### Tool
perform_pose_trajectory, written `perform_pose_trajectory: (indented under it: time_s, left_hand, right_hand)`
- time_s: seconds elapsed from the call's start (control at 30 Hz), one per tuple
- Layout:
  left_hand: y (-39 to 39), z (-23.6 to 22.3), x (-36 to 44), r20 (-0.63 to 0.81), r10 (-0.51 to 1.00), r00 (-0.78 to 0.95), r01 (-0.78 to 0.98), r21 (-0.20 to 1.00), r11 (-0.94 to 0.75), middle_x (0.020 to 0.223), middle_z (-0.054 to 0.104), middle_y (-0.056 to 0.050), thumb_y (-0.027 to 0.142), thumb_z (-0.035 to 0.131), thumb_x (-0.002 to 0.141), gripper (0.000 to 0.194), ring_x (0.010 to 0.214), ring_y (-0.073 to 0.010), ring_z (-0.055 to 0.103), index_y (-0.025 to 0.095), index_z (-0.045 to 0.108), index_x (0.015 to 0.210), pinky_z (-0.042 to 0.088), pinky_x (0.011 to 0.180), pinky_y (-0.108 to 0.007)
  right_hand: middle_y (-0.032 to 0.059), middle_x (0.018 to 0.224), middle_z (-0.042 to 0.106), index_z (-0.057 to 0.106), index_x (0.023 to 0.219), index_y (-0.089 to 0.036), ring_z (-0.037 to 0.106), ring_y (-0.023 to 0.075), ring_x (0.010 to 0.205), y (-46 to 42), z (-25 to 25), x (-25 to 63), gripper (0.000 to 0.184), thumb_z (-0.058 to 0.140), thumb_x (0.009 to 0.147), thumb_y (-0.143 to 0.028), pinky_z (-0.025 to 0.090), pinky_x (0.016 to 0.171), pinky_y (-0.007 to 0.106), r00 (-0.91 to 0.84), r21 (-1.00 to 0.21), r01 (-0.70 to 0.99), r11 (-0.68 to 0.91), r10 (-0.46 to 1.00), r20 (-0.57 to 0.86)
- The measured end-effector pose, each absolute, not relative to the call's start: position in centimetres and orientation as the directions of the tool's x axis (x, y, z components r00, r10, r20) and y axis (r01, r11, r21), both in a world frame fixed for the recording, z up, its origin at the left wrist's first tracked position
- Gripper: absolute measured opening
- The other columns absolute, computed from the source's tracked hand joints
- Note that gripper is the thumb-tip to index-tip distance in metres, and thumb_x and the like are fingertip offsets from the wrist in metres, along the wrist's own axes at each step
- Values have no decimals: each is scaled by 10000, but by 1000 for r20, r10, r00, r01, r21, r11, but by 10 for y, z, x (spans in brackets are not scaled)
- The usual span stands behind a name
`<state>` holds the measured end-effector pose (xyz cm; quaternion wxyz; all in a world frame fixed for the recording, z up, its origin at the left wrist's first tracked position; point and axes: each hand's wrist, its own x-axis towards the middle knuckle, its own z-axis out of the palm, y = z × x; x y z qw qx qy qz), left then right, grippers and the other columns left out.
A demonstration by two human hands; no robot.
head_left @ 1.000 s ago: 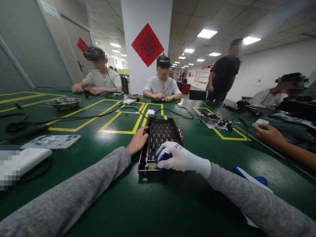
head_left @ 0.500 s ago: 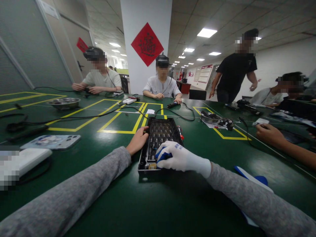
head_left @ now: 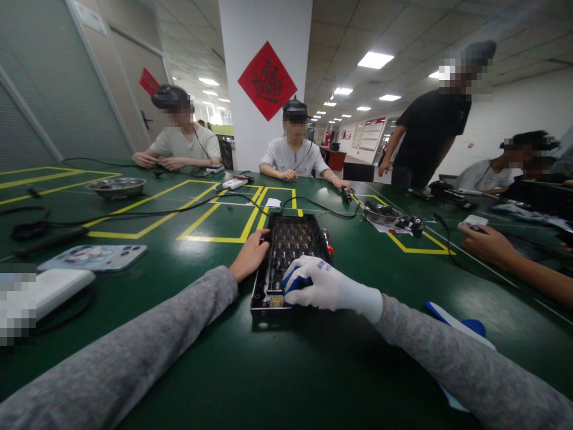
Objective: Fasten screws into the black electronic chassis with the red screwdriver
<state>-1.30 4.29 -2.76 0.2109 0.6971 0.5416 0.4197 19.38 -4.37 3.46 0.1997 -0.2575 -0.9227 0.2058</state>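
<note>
A black keyboard frame (head_left: 290, 239) with its keycaps off lies lengthwise on the green table (head_left: 277, 370) in front of me. My bare left hand (head_left: 249, 255) rests against its left edge, fingers curled along the rim. My right hand (head_left: 320, 288), in a white glove with blue fingertips, lies on the near right part of the frame with its fingers bent and pressed down onto it; anything under them is hidden. A small red-tipped tool (head_left: 328, 240) lies beside the frame's right edge.
A phone-like device (head_left: 96, 257) and a white box (head_left: 49, 289) lie at the left, a metal bowl (head_left: 117, 186) farther back. Black cables (head_left: 179, 210) cross yellow floor-tape squares. Another glove (head_left: 456, 325) lies at my right. Seated people ring the table; one person stands at the right.
My hands have not moved. The standing person in black has walked rightward and nearer. The seated person in the middle has slid a dark tool to the right along the table.
</note>
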Motion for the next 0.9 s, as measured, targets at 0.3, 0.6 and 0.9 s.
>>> perform_pose_trajectory:
  time_s: [0.3,0.6,0.9]
  left_hand:
    - [43,-27,-12,365,929,63,576,747,-332,1206,521,-107,161,386,702,494,1147,-226,458,120,475,1186,337,1012,-393]
    - [45,-29,-13,363,929,67,576,747,-333,1201,525,-101,162,385,697,498,1149,-217,458,119,477,1184,336,1017,-379]
    - [44,-29,-14,368,927,71,587,736,-337,1221,512,-107,168,382,711,492,1170,-223,441,118,471,1193,324,1024,-387]
  right_hand:
    - [28,898,639,699,791,-190,563,131,833,-44,36,195,187,606,751,-348,429,786,265,-798,-480,389,786,548,251]
    - [30,874,640,699,772,-193,561,140,836,-45,37,194,164,613,744,-330,426,792,275,-796,-453,405,794,550,252]
    - [29,890,630,697,776,-195,552,141,850,-44,35,195,187,605,749,-356,424,795,277,-789,-451,411,792,557,259]
